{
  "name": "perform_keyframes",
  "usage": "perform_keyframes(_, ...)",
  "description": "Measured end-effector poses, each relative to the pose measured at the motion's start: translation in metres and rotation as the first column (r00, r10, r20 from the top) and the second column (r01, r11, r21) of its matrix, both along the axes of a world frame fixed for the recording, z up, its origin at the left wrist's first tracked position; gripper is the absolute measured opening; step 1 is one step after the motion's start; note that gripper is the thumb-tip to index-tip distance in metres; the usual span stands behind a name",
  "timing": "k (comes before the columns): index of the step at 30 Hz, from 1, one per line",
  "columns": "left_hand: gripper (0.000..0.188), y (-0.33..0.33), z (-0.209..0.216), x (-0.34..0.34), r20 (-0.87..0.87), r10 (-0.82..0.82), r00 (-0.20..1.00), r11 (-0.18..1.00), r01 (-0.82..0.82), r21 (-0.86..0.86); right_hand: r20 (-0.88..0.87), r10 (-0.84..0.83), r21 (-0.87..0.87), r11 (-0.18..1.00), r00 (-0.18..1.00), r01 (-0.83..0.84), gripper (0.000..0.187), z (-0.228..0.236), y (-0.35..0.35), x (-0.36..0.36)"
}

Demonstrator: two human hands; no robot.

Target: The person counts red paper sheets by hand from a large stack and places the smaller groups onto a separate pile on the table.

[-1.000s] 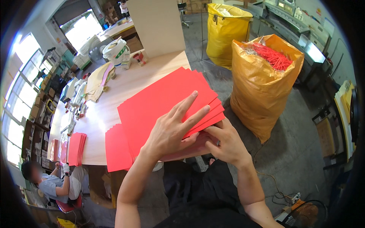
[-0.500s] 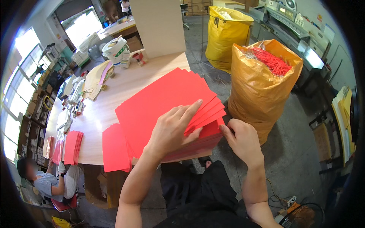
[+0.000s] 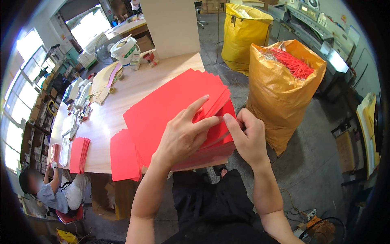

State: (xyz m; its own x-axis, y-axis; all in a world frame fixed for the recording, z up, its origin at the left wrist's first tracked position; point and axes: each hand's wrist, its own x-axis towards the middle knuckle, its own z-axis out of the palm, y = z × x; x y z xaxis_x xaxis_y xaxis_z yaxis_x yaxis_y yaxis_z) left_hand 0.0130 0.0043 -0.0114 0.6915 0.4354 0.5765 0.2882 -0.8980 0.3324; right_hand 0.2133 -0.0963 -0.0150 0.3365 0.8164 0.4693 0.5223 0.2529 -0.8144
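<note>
Red paper sheets (image 3: pixel 162 101) lie fanned on top of a thick stack (image 3: pixel 215 153) at the table's near right corner. My left hand (image 3: pixel 178 134) rests on these sheets, its index finger and thumb spread apart. Near its thumb, several sheet corners are bent upward, leaving a gap over the stack below. At the stack's right edge my right hand (image 3: pixel 248 136) is closed, thumb tip against the sheet edges and fingers curled; the exact grip is partly hidden. A smaller fanned pile of red sheets (image 3: pixel 124 156) sits to the left, partly under the large sheets.
Beyond the table's right side stand an orange sack (image 3: pixel 280 97) of red paper shreds and a yellow sack (image 3: pixel 243 44). A white bucket (image 3: pixel 124 52) stands at the back of the table. Another red bundle (image 3: pixel 79 155) lies left, near a seated person (image 3: pixel 61 195).
My right hand has moved up and left along the stack's edge. My left index finger has shifted upward and its thumb has straightened. The sheet corners now bend upward. The seated person's arms moved.
</note>
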Motion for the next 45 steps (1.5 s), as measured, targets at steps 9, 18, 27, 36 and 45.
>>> perform_keyframes(9, 0.059, -0.007, 0.008, 0.001, -0.002, 0.016, 1.0, 0.999, -0.016, -0.028, -0.674, 0.168, -0.083, 0.95, 0.719, -0.3, 0.035, 0.008, 0.0, 0.007)
perform_keyframes(18, 0.058, -0.002, 0.003, 0.0, 0.024, -0.003, 1.0, 0.998, 0.004, -0.061, -0.538, 0.2, -0.152, 0.933, 0.819, -0.327, 0.038, 0.009, -0.003, 0.018)
perform_keyframes(27, 0.054, -0.006, 0.013, 0.0, -0.036, -0.018, 0.999, 0.996, 0.015, -0.084, -0.539, 0.338, -0.041, 0.904, 0.772, -0.425, 0.036, 0.003, -0.006, 0.028)
perform_keyframes(36, 0.039, -0.011, 0.012, 0.005, -0.06, 0.005, 0.998, 1.0, -0.006, -0.024, -0.216, 0.202, -0.111, 0.967, 0.955, -0.23, 0.032, -0.007, 0.002, 0.02)
perform_keyframes(45, 0.064, -0.011, 0.012, 0.005, -0.036, 0.029, 0.999, 1.0, -0.029, 0.002, -0.694, 0.281, -0.075, 0.887, 0.663, -0.455, 0.031, -0.004, 0.003, 0.028)
